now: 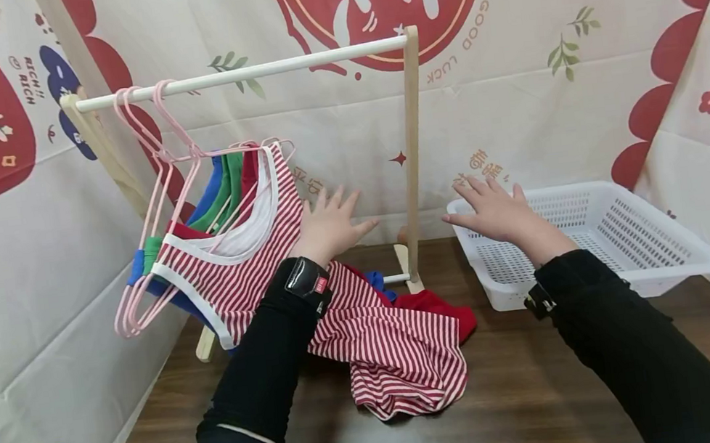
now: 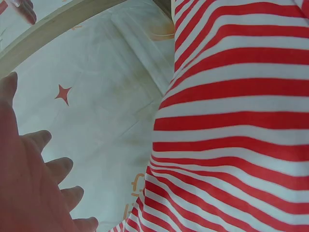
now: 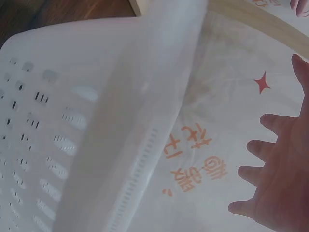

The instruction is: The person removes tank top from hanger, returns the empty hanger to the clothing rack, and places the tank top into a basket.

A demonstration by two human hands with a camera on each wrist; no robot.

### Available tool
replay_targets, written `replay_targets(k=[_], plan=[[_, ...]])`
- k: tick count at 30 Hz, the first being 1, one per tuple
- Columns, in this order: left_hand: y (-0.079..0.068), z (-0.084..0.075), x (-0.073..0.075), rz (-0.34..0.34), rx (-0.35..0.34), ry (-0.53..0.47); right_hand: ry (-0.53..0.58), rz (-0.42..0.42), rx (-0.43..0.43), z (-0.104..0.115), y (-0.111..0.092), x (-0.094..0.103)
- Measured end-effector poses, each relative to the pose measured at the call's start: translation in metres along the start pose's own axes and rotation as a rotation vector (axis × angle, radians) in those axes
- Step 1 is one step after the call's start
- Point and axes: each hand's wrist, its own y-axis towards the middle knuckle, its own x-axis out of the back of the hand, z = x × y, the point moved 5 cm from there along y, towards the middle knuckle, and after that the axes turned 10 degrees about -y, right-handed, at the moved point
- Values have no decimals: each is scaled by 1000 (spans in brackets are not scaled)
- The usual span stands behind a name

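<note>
My left hand [image 1: 332, 228] is held with fingers spread, beside the red-and-white striped tank top [image 1: 265, 239] that hangs on a pink hanger [image 1: 173, 154]. In the left wrist view the striped cloth [image 2: 231, 106] fills the right side, with the spread fingers apart from it. My right hand [image 1: 495, 213] also has its fingers spread and holds nothing; it overlaps the left end of the white plastic basket [image 1: 656, 267] in the head view. Behind the striped top hang red, green [image 1: 220, 193] and blue garments, mostly hidden.
A rack with a white rail [image 1: 284, 65] and wooden posts [image 1: 415, 156] carries the hangers. Striped fabric [image 1: 404, 362] trails onto the brown table [image 1: 519, 393], beside red cloth [image 1: 437, 307] and a bit of blue. Printed curtains [image 1: 514, 115] enclose the back and sides.
</note>
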Motion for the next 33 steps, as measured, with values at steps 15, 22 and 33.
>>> replay_targets(k=[15,22,33], plan=[[0,-1,6,-49,-26,-57,-11,-27,15,14,-3,11],[-8,-10,13,-66,-43,-74,-7,-66,25,22,-11,20],[-33,-18,26,-215,-93,-76,9,-113,35,33,-30,24]])
